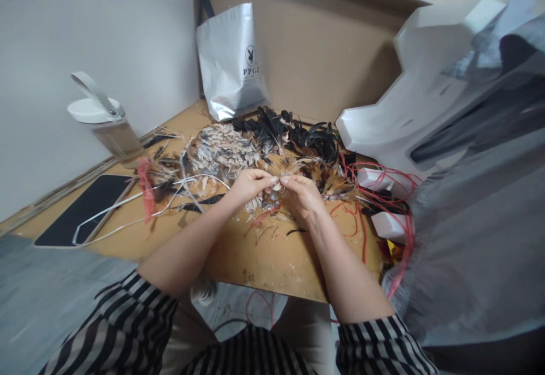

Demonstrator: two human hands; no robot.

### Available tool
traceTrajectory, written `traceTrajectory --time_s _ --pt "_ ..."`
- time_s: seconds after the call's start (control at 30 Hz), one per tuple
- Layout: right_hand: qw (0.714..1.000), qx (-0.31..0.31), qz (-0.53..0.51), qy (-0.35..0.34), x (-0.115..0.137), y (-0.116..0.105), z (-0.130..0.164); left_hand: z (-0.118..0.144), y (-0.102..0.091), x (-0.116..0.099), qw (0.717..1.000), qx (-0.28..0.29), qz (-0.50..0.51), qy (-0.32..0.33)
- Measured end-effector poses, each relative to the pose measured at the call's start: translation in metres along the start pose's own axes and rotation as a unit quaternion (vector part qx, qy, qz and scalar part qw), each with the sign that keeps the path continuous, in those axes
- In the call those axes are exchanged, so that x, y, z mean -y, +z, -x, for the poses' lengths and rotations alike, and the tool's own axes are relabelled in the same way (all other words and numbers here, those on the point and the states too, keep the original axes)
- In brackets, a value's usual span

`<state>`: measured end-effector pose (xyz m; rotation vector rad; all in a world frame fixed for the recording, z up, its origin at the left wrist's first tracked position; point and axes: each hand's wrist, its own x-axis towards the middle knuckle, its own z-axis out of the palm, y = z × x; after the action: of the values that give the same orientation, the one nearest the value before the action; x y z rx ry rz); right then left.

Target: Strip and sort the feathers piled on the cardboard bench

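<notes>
Between my two hands is a small bunch of brown feathers [281, 166], its tips fanning away from me. My left hand [252, 186] pinches it from the left, and my right hand [301, 192] pinches it from the right, the fingertips almost meeting. The base of the bunch is partly hidden by my fingers. Behind my hands lies a heap of pale grey feathers [221, 149], with black feathers [293, 131] beyond it. More brown feathers [334, 177] lie just right of my right hand.
A tablet [83, 213] with a white cable [128, 200] over it lies left, near a lidded drink bottle [113, 131]. A silver bag [230, 63] stands at the back against the board. Red strings [406, 230], white blocks [389, 224] and grey plastic sheeting [477, 250] crowd the right.
</notes>
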<state>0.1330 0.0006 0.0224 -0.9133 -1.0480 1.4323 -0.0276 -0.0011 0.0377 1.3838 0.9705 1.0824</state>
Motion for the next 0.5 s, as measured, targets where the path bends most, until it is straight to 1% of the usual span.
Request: traceTrajectory --time_s 0.17,0.27,0.37,0.5 --pt "0.998 0.030 -0.038 0.025 0.0027 0.0022 0.0013 0.0005 0.0045 0.0044 0.993 0.022 0.109 0.034" --pt "0.997 0.028 -0.068 0.039 0.0032 0.0033 0.0016 0.0006 0.0070 0.0074 0.988 0.023 0.151 0.015" --pt "0.996 0.023 -0.074 0.054 0.0027 0.0044 0.0021 -0.0004 0.0063 0.0092 0.987 0.030 0.161 -0.007" --pt "0.995 0.032 -0.059 0.078 0.0021 0.0052 0.0028 -0.0013 0.0031 0.0081 0.992 0.035 0.122 0.021"
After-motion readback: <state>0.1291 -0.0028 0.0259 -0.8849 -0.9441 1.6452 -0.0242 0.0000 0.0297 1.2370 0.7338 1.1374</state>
